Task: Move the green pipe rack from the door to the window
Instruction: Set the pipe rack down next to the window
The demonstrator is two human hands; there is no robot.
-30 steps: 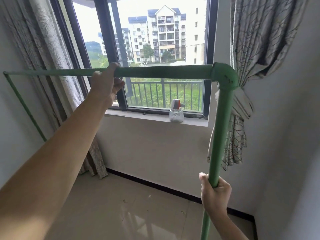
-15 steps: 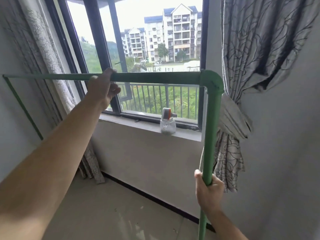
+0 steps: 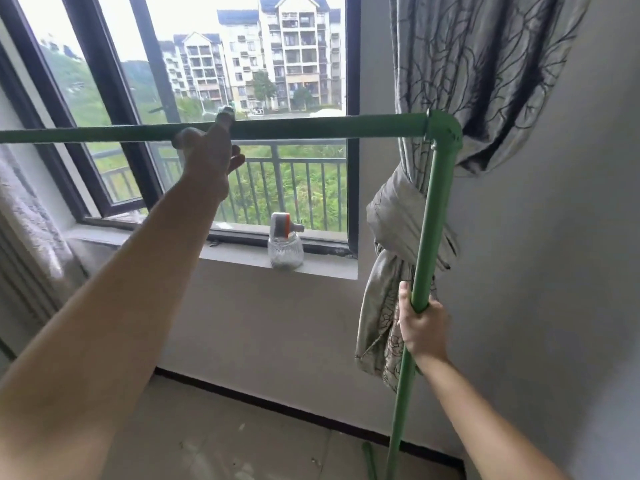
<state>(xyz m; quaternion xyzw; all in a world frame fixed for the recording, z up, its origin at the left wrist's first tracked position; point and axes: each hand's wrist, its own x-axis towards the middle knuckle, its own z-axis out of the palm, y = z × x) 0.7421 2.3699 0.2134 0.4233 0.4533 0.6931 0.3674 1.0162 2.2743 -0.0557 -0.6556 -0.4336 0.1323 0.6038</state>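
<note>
The green pipe rack (image 3: 329, 126) stands in front of the window (image 3: 242, 98), its top bar level across the view and its right upright dropping from an elbow joint down to a foot near the floor. My left hand (image 3: 207, 157) is wrapped over the top bar near its middle. My right hand (image 3: 420, 327) grips the right upright about halfway down, close to the tied curtain. The rack's left end runs out of view.
A clear jar with an orange and grey lid (image 3: 285, 245) sits on the window sill (image 3: 242, 258). A patterned curtain (image 3: 485, 81) hangs tied at the right, touching the upright. Another curtain (image 3: 24, 220) hangs at the left. Tiled floor (image 3: 225, 445) lies below.
The rack and both hands have come closer to the window and wall. The view has tilted down, and the upright now sits against the tied curtain.
</note>
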